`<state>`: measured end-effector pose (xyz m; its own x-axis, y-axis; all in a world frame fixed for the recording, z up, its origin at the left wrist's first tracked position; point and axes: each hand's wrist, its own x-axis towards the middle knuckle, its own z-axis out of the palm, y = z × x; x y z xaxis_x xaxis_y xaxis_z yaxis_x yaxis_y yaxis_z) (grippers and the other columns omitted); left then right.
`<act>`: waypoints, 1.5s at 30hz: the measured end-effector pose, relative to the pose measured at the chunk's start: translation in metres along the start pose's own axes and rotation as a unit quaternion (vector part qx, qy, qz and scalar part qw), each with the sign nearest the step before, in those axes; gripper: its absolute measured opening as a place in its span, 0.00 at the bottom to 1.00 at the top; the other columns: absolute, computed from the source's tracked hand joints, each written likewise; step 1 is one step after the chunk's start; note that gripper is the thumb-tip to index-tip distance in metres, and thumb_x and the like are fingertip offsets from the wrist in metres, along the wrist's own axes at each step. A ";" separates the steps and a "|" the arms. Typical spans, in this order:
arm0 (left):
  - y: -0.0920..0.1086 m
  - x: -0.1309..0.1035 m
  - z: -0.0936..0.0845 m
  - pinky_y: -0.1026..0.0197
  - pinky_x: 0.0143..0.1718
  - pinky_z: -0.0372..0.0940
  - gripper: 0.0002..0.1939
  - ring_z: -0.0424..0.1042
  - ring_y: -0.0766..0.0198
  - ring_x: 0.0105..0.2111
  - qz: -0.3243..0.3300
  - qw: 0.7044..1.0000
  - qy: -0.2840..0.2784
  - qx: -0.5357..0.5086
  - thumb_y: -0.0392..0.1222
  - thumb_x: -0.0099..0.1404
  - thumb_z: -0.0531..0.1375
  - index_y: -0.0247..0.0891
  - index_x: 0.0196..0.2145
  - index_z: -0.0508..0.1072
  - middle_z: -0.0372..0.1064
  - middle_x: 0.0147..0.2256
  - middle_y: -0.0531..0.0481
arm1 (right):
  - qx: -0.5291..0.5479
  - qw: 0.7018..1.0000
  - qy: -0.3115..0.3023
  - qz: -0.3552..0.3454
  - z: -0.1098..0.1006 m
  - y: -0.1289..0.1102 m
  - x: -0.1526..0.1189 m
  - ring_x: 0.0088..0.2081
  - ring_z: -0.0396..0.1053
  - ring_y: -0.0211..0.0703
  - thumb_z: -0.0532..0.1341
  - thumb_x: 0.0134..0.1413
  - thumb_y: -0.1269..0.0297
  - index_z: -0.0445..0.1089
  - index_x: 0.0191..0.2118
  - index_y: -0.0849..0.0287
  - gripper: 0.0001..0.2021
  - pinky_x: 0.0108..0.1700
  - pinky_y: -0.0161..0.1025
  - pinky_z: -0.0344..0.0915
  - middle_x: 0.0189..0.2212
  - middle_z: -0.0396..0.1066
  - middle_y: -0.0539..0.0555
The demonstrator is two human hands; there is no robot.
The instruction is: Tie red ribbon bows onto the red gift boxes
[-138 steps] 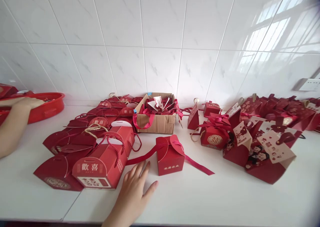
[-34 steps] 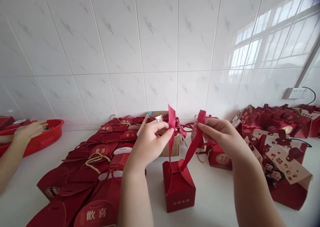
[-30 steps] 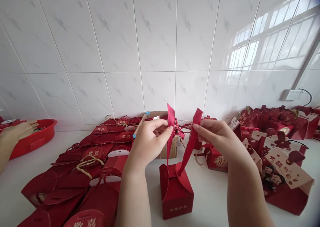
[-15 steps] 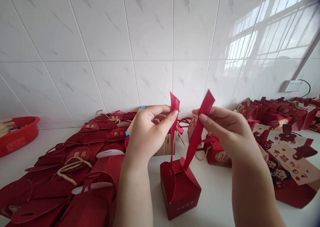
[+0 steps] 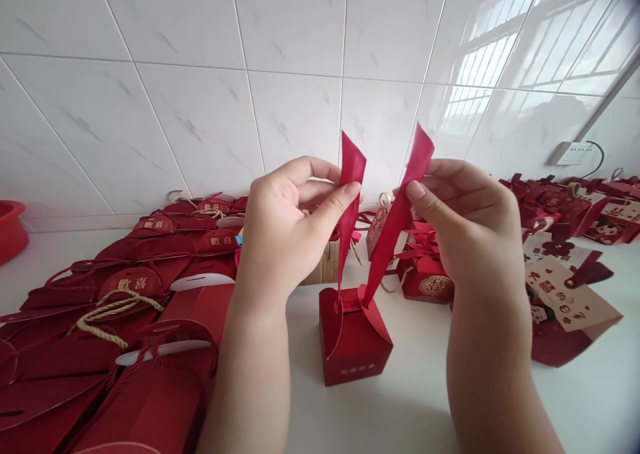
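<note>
A small red box [image 5: 357,344] stands upright on the white table, its top flaps folded together. From its top a red ribbon [image 5: 393,247] rises in two separate ends. My left hand [image 5: 300,221] pinches the left end between thumb and fingers. The right end is pinched in my right hand [image 5: 460,221], at about the same height. Both ends slant apart in a V, with their cut tips sticking up above my fingers.
Many flat-lying red boxes [image 5: 165,387] cover the left side. A red basin [image 5: 11,231] is at the far left. Behind the hands are a cardboard box [image 5: 320,267] and a red box with a gold emblem [image 5: 427,274]. More decorated boxes [image 5: 565,314] stand at the right.
Both hands have risen in view, still pinching the ribbon ends. The view has shifted, so the small box now appears slightly higher and the basin is mostly out of frame.
</note>
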<state>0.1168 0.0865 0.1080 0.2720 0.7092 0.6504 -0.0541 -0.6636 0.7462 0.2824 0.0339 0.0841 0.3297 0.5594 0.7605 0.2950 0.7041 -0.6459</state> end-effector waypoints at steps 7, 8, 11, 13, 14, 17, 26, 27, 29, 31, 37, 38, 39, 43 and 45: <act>0.006 -0.005 0.010 0.64 0.30 0.67 0.06 0.75 0.63 0.30 0.018 0.999 0.038 0.017 0.42 0.56 0.66 0.39 0.31 0.76 0.76 0.29 0.52 | 0.013 1.000 -0.020 0.014 0.003 -0.005 0.000 0.30 0.73 0.36 0.65 0.54 0.67 0.74 0.32 0.55 0.01 0.32 0.33 0.71 0.28 0.74 0.48; 0.005 -0.005 0.010 0.63 0.30 0.67 0.06 0.75 0.63 0.31 0.025 0.999 0.033 0.025 0.43 0.56 0.66 0.39 0.31 0.76 0.76 0.30 0.52 | 0.019 0.999 -0.020 0.018 0.003 -0.006 -0.001 0.30 0.73 0.36 0.64 0.54 0.67 0.74 0.32 0.55 0.01 0.32 0.33 0.71 0.27 0.74 0.48; 0.001 -0.003 0.009 0.62 0.32 0.68 0.06 0.75 0.62 0.32 0.047 0.998 0.029 0.038 0.44 0.57 0.65 0.41 0.32 0.76 0.76 0.32 0.52 | 0.022 0.999 -0.024 0.034 0.002 -0.009 -0.001 0.29 0.73 0.36 0.64 0.54 0.66 0.74 0.32 0.56 0.01 0.31 0.34 0.70 0.27 0.73 0.48; -0.001 -0.002 0.009 0.62 0.33 0.69 0.06 0.75 0.62 0.33 0.048 0.998 0.014 0.046 0.45 0.58 0.65 0.42 0.32 0.76 0.76 0.32 0.52 | 0.013 0.998 -0.039 0.050 0.001 -0.009 -0.001 0.28 0.71 0.36 0.64 0.54 0.65 0.74 0.32 0.56 0.02 0.30 0.34 0.69 0.27 0.73 0.48; -0.002 -0.002 0.009 0.61 0.33 0.69 0.05 0.75 0.61 0.33 0.043 0.998 0.000 0.054 0.45 0.58 0.65 0.42 0.32 0.76 0.76 0.32 0.52 | 0.009 0.997 -0.050 0.059 0.001 -0.009 -0.001 0.28 0.71 0.36 0.64 0.54 0.64 0.74 0.32 0.56 0.03 0.29 0.34 0.69 0.27 0.73 0.49; -0.001 -0.003 0.011 0.61 0.32 0.70 0.05 0.76 0.61 0.34 0.032 0.997 -0.020 0.067 0.44 0.58 0.65 0.42 0.31 0.76 0.77 0.32 0.52 | 0.003 0.995 -0.071 0.075 0.001 -0.008 -0.001 0.28 0.70 0.36 0.64 0.53 0.63 0.74 0.32 0.56 0.04 0.29 0.33 0.68 0.27 0.73 0.49; -0.008 0.003 0.013 0.63 0.32 0.70 0.05 0.74 0.64 0.30 0.062 0.992 0.093 -0.054 0.42 0.55 0.67 0.41 0.31 0.76 0.75 0.30 0.52 | 0.050 0.997 -0.013 0.057 0.001 -0.006 0.001 0.29 0.71 0.36 0.64 0.53 0.66 0.73 0.32 0.55 0.01 0.32 0.35 0.70 0.28 0.72 0.48; -0.011 0.004 0.013 0.63 0.32 0.70 0.06 0.74 0.64 0.30 0.058 0.990 0.104 -0.068 0.42 0.55 0.67 0.41 0.30 0.76 0.75 0.30 0.52 | 0.052 0.997 -0.007 0.059 0.001 -0.005 0.002 0.29 0.70 0.36 0.64 0.53 0.65 0.73 0.31 0.54 0.01 0.31 0.34 0.70 0.28 0.72 0.48; -0.016 0.008 0.012 0.64 0.32 0.70 0.07 0.74 0.65 0.30 0.047 0.988 0.116 -0.091 0.43 0.54 0.67 0.40 0.30 0.76 0.75 0.30 0.52 | 0.063 0.996 0.005 0.066 0.000 -0.004 0.003 0.27 0.69 0.34 0.64 0.53 0.66 0.73 0.31 0.54 0.01 0.30 0.33 0.69 0.27 0.70 0.48; -0.018 0.010 0.010 0.65 0.32 0.69 0.08 0.74 0.66 0.29 0.031 0.987 0.117 -0.109 0.43 0.54 0.68 0.39 0.31 0.76 0.75 0.30 0.52 | 0.079 0.994 0.013 0.076 0.000 -0.003 0.004 0.27 0.67 0.33 0.65 0.53 0.66 0.73 0.31 0.54 0.01 0.28 0.32 0.68 0.27 0.70 0.48; -0.009 0.008 0.012 0.64 0.31 0.68 0.13 0.73 0.65 0.28 -0.019 0.986 0.109 -0.127 0.43 0.49 0.70 0.38 0.33 0.76 0.75 0.27 0.51 | 0.134 0.987 0.011 0.092 0.000 0.001 0.006 0.30 0.68 0.33 0.64 0.53 0.68 0.74 0.33 0.52 0.02 0.31 0.31 0.69 0.29 0.71 0.47; -0.007 0.007 0.013 0.63 0.32 0.68 0.12 0.73 0.65 0.28 -0.027 0.986 0.107 -0.123 0.43 0.49 0.70 0.38 0.31 0.76 0.75 0.27 0.50 | 0.137 0.986 0.007 0.091 0.000 0.001 0.006 0.30 0.69 0.33 0.64 0.53 0.68 0.74 0.33 0.52 0.03 0.33 0.31 0.69 0.30 0.72 0.47; -0.006 0.006 0.013 0.63 0.32 0.68 0.11 0.73 0.64 0.28 -0.035 0.987 0.101 -0.119 0.43 0.49 0.70 0.37 0.30 0.76 0.75 0.27 0.50 | 0.138 0.986 0.003 0.089 0.000 0.002 0.006 0.31 0.69 0.33 0.64 0.53 0.68 0.74 0.33 0.52 0.03 0.34 0.31 0.69 0.30 0.72 0.47; -0.005 0.005 0.012 0.63 0.34 0.68 0.09 0.72 0.65 0.29 -0.059 0.987 0.078 -0.129 0.43 0.51 0.69 0.37 0.29 0.77 0.75 0.27 0.50 | 0.135 0.986 -0.005 0.098 -0.001 0.004 0.005 0.32 0.70 0.34 0.65 0.53 0.67 0.74 0.33 0.51 0.03 0.35 0.32 0.70 0.31 0.73 0.47; -0.006 0.005 0.010 0.64 0.33 0.67 0.08 0.71 0.67 0.28 -0.048 0.986 0.072 -0.143 0.42 0.52 0.69 0.38 0.29 0.77 0.74 0.27 0.51 | 0.142 0.984 -0.004 0.106 -0.001 0.004 0.005 0.32 0.70 0.33 0.65 0.53 0.66 0.75 0.33 0.50 0.03 0.35 0.32 0.70 0.31 0.73 0.46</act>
<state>0.1281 0.0920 0.1054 0.1513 0.8057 0.5727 -0.3089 -0.5118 0.8017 0.2860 0.0394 0.0849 0.3491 0.7098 0.6118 -0.0425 0.6643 -0.7463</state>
